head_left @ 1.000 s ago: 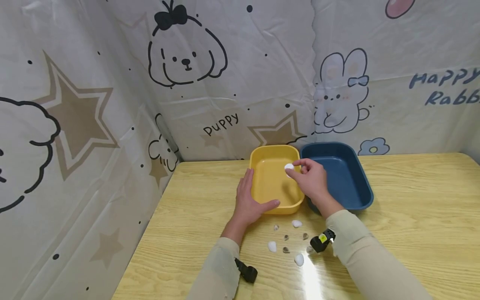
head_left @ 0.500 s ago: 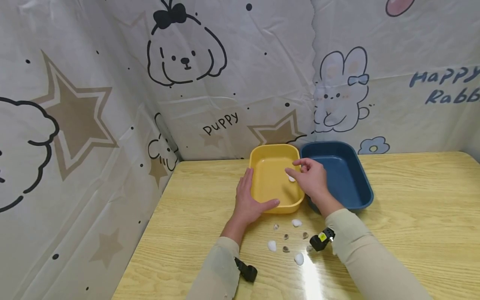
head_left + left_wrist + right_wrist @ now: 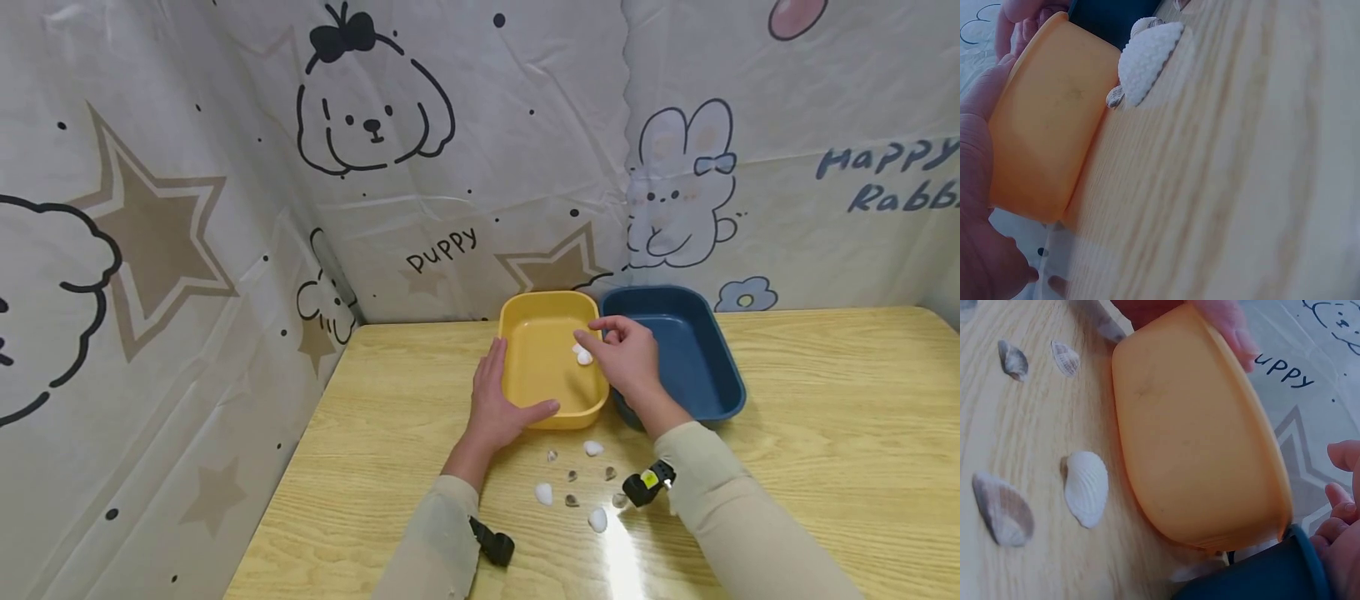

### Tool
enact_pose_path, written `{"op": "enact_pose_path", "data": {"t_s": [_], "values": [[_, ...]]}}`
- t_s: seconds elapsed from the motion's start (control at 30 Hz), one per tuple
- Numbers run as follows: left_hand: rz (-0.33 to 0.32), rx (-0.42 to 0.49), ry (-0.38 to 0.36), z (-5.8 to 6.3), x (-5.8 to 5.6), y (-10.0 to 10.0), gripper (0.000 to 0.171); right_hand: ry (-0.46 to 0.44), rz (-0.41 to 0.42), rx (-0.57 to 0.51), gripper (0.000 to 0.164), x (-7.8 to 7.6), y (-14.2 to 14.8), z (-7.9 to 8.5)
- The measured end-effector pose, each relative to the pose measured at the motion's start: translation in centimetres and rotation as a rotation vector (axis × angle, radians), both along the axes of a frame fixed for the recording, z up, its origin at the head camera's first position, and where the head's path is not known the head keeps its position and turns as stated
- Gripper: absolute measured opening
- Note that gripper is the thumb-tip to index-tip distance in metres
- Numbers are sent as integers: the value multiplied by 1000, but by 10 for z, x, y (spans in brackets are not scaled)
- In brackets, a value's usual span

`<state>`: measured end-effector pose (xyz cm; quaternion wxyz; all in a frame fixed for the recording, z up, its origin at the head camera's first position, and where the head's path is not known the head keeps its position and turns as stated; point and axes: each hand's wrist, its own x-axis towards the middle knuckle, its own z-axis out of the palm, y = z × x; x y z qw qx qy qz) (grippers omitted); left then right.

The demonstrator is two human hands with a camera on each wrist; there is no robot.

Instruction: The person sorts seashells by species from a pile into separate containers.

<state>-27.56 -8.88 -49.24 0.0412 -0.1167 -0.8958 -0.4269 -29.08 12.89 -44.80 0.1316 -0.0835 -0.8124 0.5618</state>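
My left hand (image 3: 498,404) rests against the yellow tub (image 3: 536,367), its straight fingers along the left wall and its thumb at the front rim. The left wrist view shows that thumb (image 3: 988,90) lying by the rim. Over the tub's right side hovers my right hand (image 3: 628,358), thumb and forefinger parted, nothing between them. White seashells (image 3: 583,357) lie together inside the tub, just beneath those fingertips. Right beside the yellow tub stands a dark blue tub (image 3: 686,350), partly covered by my right hand and forearm.
Several loose shells lie on the wooden table (image 3: 405,400) in front of the tubs: white ones such as a ribbed shell (image 3: 1087,487), and small brownish ones such as a striped shell (image 3: 1004,509). A printed cloth (image 3: 465,167) hangs behind the table.
My right hand has let go of a white shell, which dropped into the yellow tub. That hand has since shifted slightly right. The left hand has stayed in place.
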Motion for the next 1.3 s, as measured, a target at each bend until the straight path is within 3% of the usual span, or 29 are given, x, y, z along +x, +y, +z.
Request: {"op": "enact_pose_path", "data": {"t_s": [0.5,0.9,1.3], "values": [[17,-6,-25,0,3,0,124,59,48,35,35,21,6,19],[17,5,-18,1,2,0,123,121,49,93,39,43,12,22],[11,24,-2,-2,1,0,124,163,78,123,36,75,20,23]]}}
